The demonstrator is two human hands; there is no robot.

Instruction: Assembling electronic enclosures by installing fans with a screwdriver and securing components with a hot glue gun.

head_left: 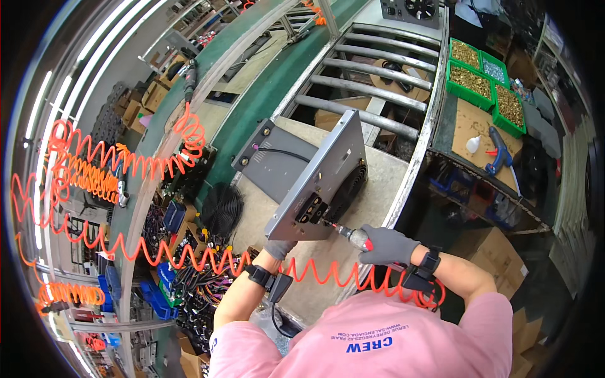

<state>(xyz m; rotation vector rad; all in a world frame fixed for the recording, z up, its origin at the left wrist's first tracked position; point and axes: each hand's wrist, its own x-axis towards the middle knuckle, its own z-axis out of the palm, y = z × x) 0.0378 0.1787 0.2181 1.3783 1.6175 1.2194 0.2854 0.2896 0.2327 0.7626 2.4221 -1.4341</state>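
Observation:
A grey metal panel [328, 170] stands tilted on the work surface, carrying a black socket block [312, 209] and a round black fan grille [348, 192]. My left hand [279, 248], in a grey glove, grips the panel's lower left edge; its fingertips are hidden behind the metal. My gloved right hand [391, 246] is wrapped round a pneumatic screwdriver [359, 239]. The driver's tip reaches the panel face beside the socket block. An orange coiled air hose [309, 272] runs below both hands. Behind the panel lies a flat grey metal plate [277, 160] with a black cable.
Metal rollers [372, 79] extend beyond the work surface [384, 183]. Green bins [469, 85] of screws stand at the right, near a blue hand tool [499, 152] and a white bottle [473, 144]. At left are a loose black fan grille [222, 209] and bundled cables [205, 283].

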